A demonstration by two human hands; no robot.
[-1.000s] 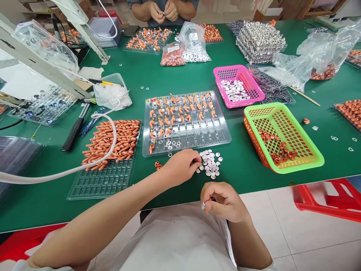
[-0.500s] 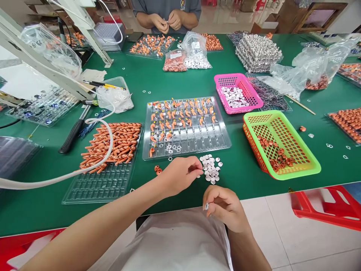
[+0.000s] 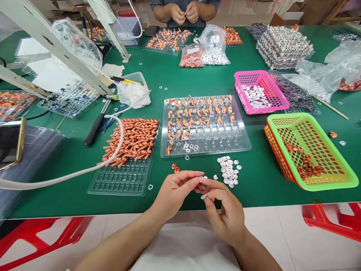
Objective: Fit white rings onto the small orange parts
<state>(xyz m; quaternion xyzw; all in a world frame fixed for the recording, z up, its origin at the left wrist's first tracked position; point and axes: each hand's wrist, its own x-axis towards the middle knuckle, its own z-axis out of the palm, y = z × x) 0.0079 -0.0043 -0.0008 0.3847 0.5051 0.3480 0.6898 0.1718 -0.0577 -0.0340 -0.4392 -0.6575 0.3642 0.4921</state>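
Observation:
My left hand [image 3: 176, 194] is closed in a pinch, its fingertips meeting those of my right hand [image 3: 227, 212] above the table's front edge. What the left fingers hold, if anything, is too small and covered to make out. Between thumb and finger of the right hand sits a small white ring [image 3: 203, 196]. Just beyond the hands lies a loose pile of round white discs [image 3: 229, 171], with a few orange round pieces [image 3: 175, 168] to the left. Behind them is a clear compartment tray [image 3: 225, 141] partly filled with curved orange parts [image 3: 199, 121]; white rings [image 3: 187, 146] lie on its front.
Left of the tray, orange sticks [image 3: 132, 139] lie on another clear tray [image 3: 118, 180], crossed by a white cable [image 3: 70, 178]. A hammer [image 3: 96, 128] lies farther left. Pink [image 3: 239, 84] and green [image 3: 342, 165] baskets stand to the right. A co-worker's hands [image 3: 184, 14] work opposite.
My left hand has left the white disc pile and come to my right hand, which has risen over the table edge. The camera view has swung left.

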